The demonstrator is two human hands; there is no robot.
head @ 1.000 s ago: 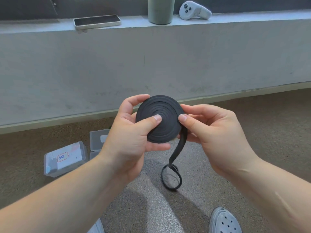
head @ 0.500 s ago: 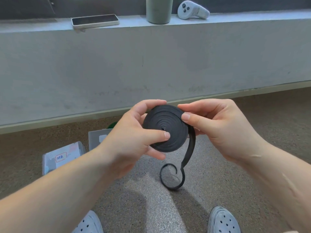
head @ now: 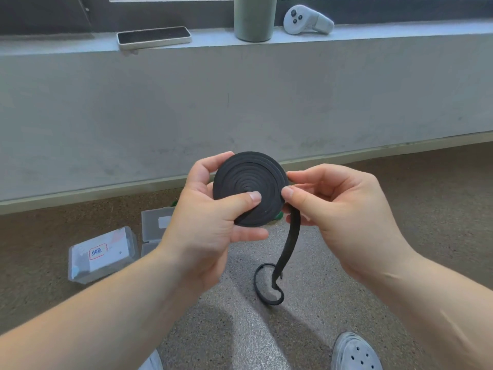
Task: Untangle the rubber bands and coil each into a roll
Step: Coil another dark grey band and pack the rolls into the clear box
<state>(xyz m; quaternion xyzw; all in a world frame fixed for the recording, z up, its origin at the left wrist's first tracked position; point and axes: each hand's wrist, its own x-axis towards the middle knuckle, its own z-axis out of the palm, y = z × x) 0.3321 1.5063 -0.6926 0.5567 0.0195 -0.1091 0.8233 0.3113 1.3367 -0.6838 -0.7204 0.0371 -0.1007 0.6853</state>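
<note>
A black rubber band is wound into a flat spiral roll (head: 246, 180) held up in front of me. My left hand (head: 210, 222) grips the roll, thumb pressed near its centre and fingers behind it. My right hand (head: 344, 209) pinches the roll's right edge where the loose tail (head: 289, 244) leaves it. The tail hangs down and ends in a curl (head: 266, 285) near the floor. A bit of green (head: 278, 215) shows behind the roll's lower edge.
Clear plastic boxes (head: 102, 253) lie on the speckled floor at the left. A grey ledge (head: 240, 41) ahead carries a phone (head: 154, 37), a green cup (head: 254, 17) and a white controller (head: 306, 20). My grey shoe (head: 354, 352) is at the bottom right.
The roll has turned in my hands and taken up more band. The hanging tail has grown shorter, and its end has gone from a closed loop to an open curl.
</note>
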